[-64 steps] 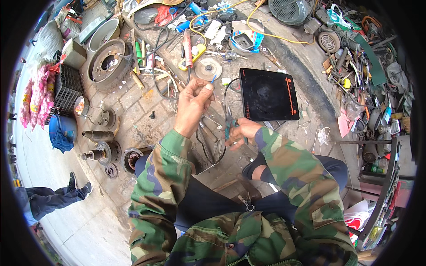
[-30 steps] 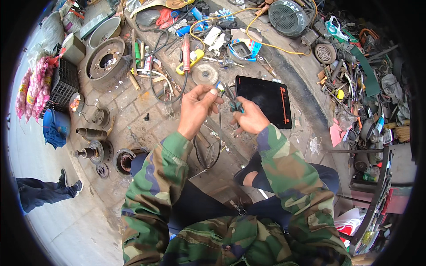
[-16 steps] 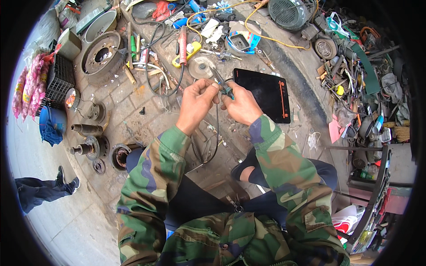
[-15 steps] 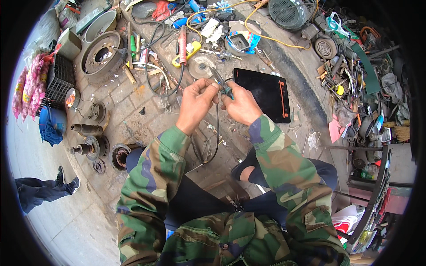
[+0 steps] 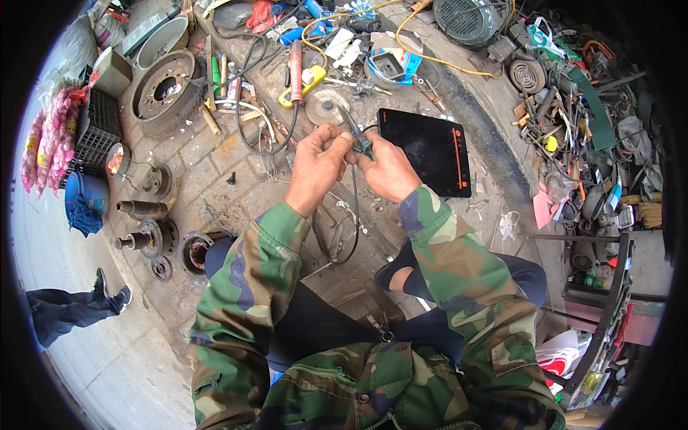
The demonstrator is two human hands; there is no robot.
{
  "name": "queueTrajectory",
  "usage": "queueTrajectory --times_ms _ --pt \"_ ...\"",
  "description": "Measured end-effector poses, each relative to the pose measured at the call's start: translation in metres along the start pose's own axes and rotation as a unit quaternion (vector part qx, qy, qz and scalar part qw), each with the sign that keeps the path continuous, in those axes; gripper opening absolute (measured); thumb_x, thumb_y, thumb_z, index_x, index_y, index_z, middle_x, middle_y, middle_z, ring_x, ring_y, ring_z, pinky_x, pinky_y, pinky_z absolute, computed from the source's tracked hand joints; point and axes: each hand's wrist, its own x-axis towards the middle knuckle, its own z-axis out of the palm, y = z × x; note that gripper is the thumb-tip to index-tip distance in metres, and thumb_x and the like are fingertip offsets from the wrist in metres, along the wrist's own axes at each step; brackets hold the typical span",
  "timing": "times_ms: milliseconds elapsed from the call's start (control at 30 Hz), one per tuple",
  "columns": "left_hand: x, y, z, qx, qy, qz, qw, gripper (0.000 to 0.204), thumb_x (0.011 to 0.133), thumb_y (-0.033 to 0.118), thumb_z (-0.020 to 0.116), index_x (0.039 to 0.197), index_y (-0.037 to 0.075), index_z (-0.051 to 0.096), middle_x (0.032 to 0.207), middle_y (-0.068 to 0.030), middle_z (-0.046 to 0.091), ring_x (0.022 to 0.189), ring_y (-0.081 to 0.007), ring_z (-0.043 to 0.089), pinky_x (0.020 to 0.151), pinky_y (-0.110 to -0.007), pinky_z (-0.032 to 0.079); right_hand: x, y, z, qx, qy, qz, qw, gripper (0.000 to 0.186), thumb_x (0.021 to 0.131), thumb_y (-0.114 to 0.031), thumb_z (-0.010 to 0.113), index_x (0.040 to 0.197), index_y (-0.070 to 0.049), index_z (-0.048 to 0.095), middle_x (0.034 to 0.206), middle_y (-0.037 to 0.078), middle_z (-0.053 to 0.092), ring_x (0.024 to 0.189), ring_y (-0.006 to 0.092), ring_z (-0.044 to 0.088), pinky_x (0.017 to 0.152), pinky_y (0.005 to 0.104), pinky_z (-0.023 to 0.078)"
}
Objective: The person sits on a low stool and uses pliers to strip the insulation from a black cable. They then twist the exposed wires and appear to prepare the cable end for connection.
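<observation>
My left hand is closed in a pinch at the end of a black cable, which hangs down in a loop between my knees. My right hand, fingers wrapped round, grips a hand tool with a teal handle. Its narrow grey metal end points away from me, up and to the left; whether it is pliers or scissors I cannot make out. Both hands nearly touch, and the fingertips hide where cable and tool meet. Just right of them lies a flat black glass-topped induction cooker.
A grey disc lies beyond my hands, near a soldering-iron-like red-handled tool. Rusty motor parts and a wheel rim stand at left. Heaped scrap fills the right. A person's legs show at far left.
The teal-handled tool has turned slightly in my right hand, its handles now closer together. Both hands otherwise stay almost in place.
</observation>
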Motion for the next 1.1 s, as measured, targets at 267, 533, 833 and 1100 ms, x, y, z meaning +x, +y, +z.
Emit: queueTrajectory --times_ms 267,533,833,1100 --pt "0.001 -0.001 0.000 -0.005 -0.002 0.007 1.000 0.015 0.101 0.018 0.060 0.094 0.004 0.061 0.073 -0.0012 0.062 0.053 -0.0046 0.046 0.048 -0.021 0.034 0.000 -0.005 0.001 0.004 0.011 0.007 1.000 0.040 0.087 -0.013 0.062 0.121 0.007 0.059 0.104 0.033 0.066 0.105 0.0471 0.064 0.089 0.0506 0.050" --pt "0.025 -0.037 0.010 0.257 0.187 0.097 0.943 0.023 0.091 0.018 0.063 0.089 -0.005 0.064 0.077 -0.0155 0.070 0.070 -0.0228 0.065 0.070 -0.039 0.051 0.031 -0.002 0.028 -0.106 0.071 0.207 0.970 0.037 0.084 -0.037 0.068 0.107 -0.009 0.074 0.112 0.024 0.070 0.108 0.0443 0.065 0.091 0.0497 0.053" --pt "-0.023 -0.041 0.027 0.263 0.154 0.134 0.943 0.022 0.093 0.016 0.063 0.086 -0.004 0.059 0.068 -0.0122 0.061 0.064 -0.0151 0.056 0.063 -0.036 0.049 0.064 0.105 -0.010 -0.098 0.125 0.395 0.905 0.043 0.074 -0.029 0.078 0.109 -0.005 0.074 0.116 0.019 0.071 0.109 0.0336 0.069 0.095 0.0420 0.055" --pt "0.004 -0.040 0.009 0.081 0.075 0.062 0.992 0.018 0.100 0.020 0.063 0.097 0.002 0.060 0.077 0.0018 0.059 0.071 -0.0043 0.053 0.064 -0.022 0.044 0.035 0.122 -0.017 0.143 0.056 0.164 0.974 0.030 0.074 -0.024 0.080 0.092 -0.001 0.074 0.075 0.008 0.071 0.069 0.0152 0.065 0.071 0.0332 0.052"
